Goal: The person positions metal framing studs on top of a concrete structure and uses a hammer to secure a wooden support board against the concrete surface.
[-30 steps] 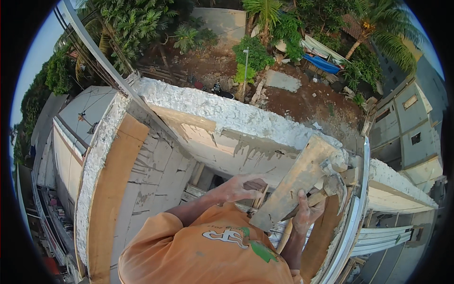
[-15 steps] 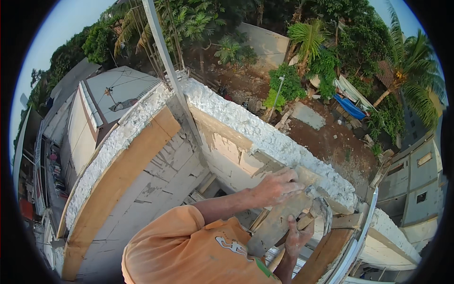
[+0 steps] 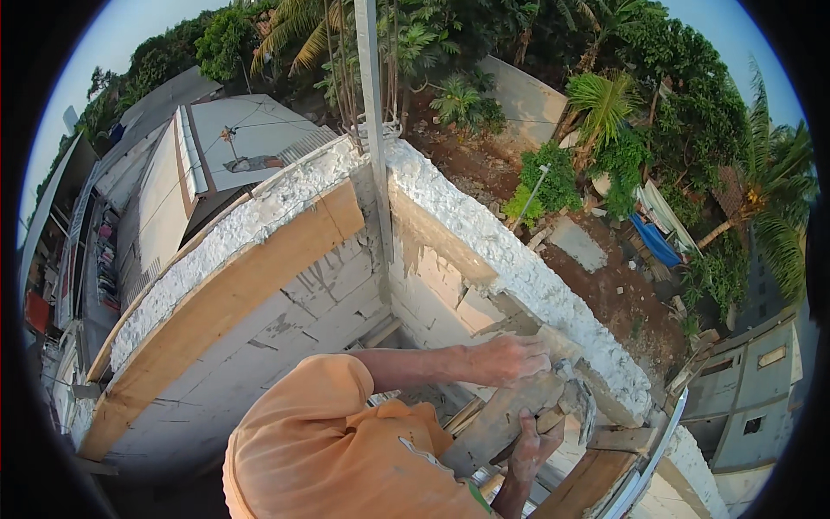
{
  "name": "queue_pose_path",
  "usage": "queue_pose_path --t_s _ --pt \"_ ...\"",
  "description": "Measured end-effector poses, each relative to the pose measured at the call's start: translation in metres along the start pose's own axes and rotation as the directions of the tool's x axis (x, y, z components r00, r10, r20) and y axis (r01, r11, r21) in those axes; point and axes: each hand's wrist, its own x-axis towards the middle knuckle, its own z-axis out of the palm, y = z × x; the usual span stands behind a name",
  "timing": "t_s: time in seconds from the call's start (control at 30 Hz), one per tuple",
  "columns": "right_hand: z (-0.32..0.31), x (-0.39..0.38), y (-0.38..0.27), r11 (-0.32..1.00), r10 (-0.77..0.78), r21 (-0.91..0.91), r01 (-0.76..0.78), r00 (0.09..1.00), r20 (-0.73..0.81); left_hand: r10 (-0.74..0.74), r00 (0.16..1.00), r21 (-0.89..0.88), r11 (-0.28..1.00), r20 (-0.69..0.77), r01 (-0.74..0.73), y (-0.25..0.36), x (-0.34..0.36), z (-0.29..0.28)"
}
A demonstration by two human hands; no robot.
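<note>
Plank (image 3: 510, 406) of grey-brown wood, flat-faced and straight-edged, slants across the person's front, its long axis running from the orange shirt (image 3: 320, 424) at lower left up to the right, toward the wall. Its face is smeared with dull grey, cement-like residue. Against its far right edge sits a claw hammer (image 3: 577, 402), its curved, dark metal head at the upper right and its short visible wooden handle sloping down to the left. The right hand (image 3: 534, 445) is closed around that handle, thumb laid along the plank's edge. The left hand (image 3: 508, 359) is bent into a loose curl at the plank's upper left edge; its fingertips are hidden, so whether it grips cannot be told. Just beyond lies the rough, lumpy white wall top (image 3: 484, 225). To the left, a smooth tan timber board (image 3: 225, 294) lines pale, mortar-streaked blockwork (image 3: 311, 298).
</note>
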Motion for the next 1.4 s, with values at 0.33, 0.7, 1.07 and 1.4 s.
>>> queue_pose_path --t_s 0.33,0.7,1.07,1.4 --pt "0.004 0.004 0.002 0.997 0.055 0.048 -0.055 0.998 0.012 -0.092 0.985 0.006 0.996 -0.143 0.094 0.005 -0.013 -0.001" --pt "-0.005 0.005 0.001 0.986 0.099 0.135 -0.094 0.995 -0.029 -0.636 0.724 -0.95 -0.045 0.266 0.309 0.013 -0.02 0.008" --pt "-0.008 0.002 0.004 0.989 0.095 0.114 -0.095 0.995 0.012 -0.387 0.725 -0.753 -0.6 0.57 0.271 -0.001 -0.03 0.038" --pt "-0.022 -0.002 -0.026 0.999 0.02 -0.046 -0.025 0.993 -0.113 -0.409 0.762 -0.807 -0.539 0.502 0.242 0.003 -0.034 0.035"
